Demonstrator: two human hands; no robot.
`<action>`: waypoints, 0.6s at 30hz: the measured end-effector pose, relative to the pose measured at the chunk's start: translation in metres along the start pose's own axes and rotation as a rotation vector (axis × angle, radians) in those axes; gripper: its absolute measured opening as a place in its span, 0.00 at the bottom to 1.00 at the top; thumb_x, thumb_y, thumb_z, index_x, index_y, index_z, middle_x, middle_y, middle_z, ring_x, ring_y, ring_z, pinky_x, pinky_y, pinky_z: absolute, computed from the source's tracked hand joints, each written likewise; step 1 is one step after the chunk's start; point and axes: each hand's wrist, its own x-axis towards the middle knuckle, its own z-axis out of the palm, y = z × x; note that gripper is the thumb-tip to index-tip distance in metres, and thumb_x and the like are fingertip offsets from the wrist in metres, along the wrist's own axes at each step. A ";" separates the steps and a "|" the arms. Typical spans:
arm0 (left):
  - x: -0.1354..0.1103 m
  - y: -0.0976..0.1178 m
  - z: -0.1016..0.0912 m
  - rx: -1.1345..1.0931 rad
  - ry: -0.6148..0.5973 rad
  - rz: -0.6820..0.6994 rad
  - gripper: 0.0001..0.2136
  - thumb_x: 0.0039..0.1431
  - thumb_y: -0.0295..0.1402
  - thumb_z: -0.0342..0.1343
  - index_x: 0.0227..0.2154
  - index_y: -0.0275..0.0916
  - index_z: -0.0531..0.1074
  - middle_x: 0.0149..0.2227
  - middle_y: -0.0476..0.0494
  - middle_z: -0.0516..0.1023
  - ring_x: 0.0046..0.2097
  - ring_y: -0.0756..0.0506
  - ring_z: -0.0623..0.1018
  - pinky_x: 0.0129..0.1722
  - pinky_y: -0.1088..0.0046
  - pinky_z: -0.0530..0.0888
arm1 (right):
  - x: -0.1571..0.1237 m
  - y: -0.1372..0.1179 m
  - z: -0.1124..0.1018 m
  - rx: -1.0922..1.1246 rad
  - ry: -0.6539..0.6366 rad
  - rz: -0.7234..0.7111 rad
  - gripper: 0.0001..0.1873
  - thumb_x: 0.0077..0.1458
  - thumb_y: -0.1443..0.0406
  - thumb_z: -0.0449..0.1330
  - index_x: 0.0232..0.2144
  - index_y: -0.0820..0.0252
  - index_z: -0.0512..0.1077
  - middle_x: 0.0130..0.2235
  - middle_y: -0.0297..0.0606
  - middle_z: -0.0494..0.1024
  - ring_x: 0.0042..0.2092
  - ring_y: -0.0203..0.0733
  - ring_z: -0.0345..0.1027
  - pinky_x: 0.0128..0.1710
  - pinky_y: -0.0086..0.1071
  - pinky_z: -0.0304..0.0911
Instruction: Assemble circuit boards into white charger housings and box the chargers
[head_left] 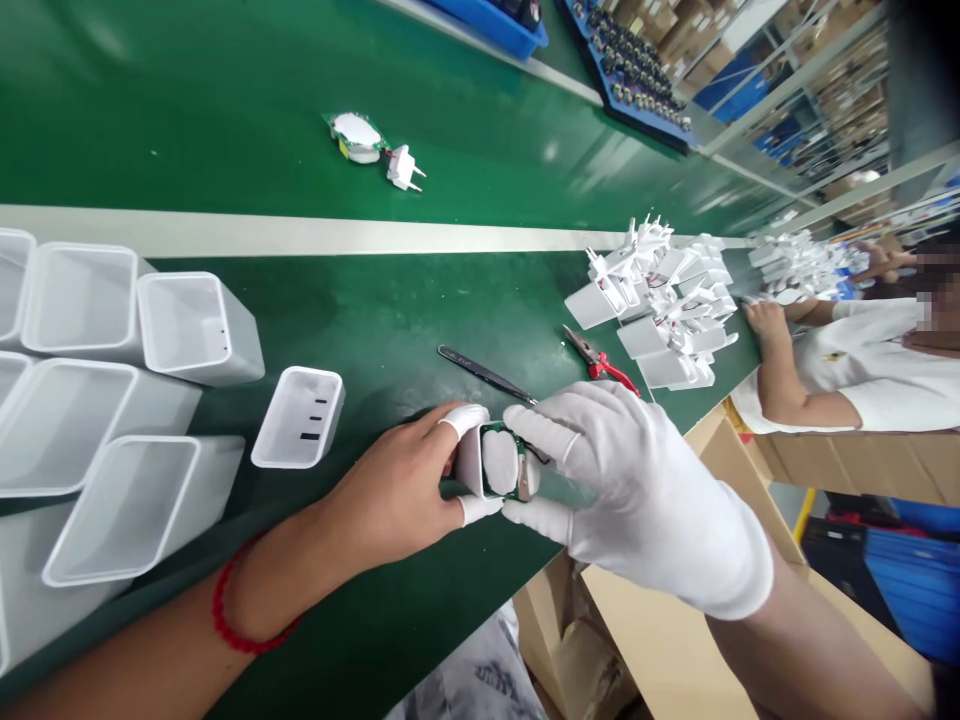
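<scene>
My left hand (397, 490), bare apart from white finger cots on thumb and forefinger, pinches a white charger housing (471, 462) at the near edge of the green table. My right hand (637, 490), in a white glove, grips a green circuit board with a white pad (501, 462) that sits partly inside that housing's open end. Both hands are closed and meet at the part.
Several empty white housings (180, 325) stand at the left, one (300, 417) lying close to my left hand. Tweezers (484, 373) and red-handled cutters (600, 362) lie just beyond. A heap of plug parts (660, 305) lies at the right, with a co-worker's arm (787, 370) past it. One loose assembly (371, 145) rests on the conveyor belt.
</scene>
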 end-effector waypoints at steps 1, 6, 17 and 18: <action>0.000 0.000 0.000 -0.001 -0.004 -0.004 0.25 0.50 0.33 0.64 0.51 0.40 0.65 0.37 0.50 0.71 0.34 0.47 0.72 0.34 0.72 0.69 | 0.000 0.000 0.001 -0.004 -0.004 -0.003 0.19 0.49 0.55 0.68 0.40 0.57 0.71 0.30 0.33 0.70 0.29 0.40 0.58 0.30 0.35 0.50; 0.000 0.001 -0.001 -0.010 -0.022 -0.006 0.23 0.50 0.30 0.62 0.50 0.39 0.65 0.37 0.50 0.71 0.34 0.48 0.72 0.33 0.72 0.68 | -0.003 0.002 0.004 -0.011 0.158 -0.067 0.16 0.56 0.55 0.63 0.42 0.59 0.69 0.33 0.36 0.73 0.31 0.42 0.61 0.31 0.35 0.49; 0.000 0.002 -0.002 0.027 -0.043 -0.051 0.24 0.50 0.29 0.60 0.52 0.40 0.65 0.39 0.49 0.72 0.34 0.47 0.73 0.34 0.72 0.69 | 0.000 -0.002 0.000 0.006 0.095 -0.012 0.10 0.55 0.58 0.64 0.37 0.56 0.71 0.30 0.32 0.71 0.29 0.39 0.59 0.31 0.34 0.47; 0.000 0.003 -0.002 0.028 -0.042 -0.051 0.24 0.50 0.29 0.60 0.52 0.40 0.65 0.39 0.49 0.73 0.34 0.47 0.73 0.34 0.72 0.69 | -0.001 -0.002 -0.001 0.002 0.097 -0.012 0.11 0.54 0.58 0.64 0.37 0.57 0.71 0.30 0.33 0.72 0.30 0.39 0.59 0.31 0.34 0.47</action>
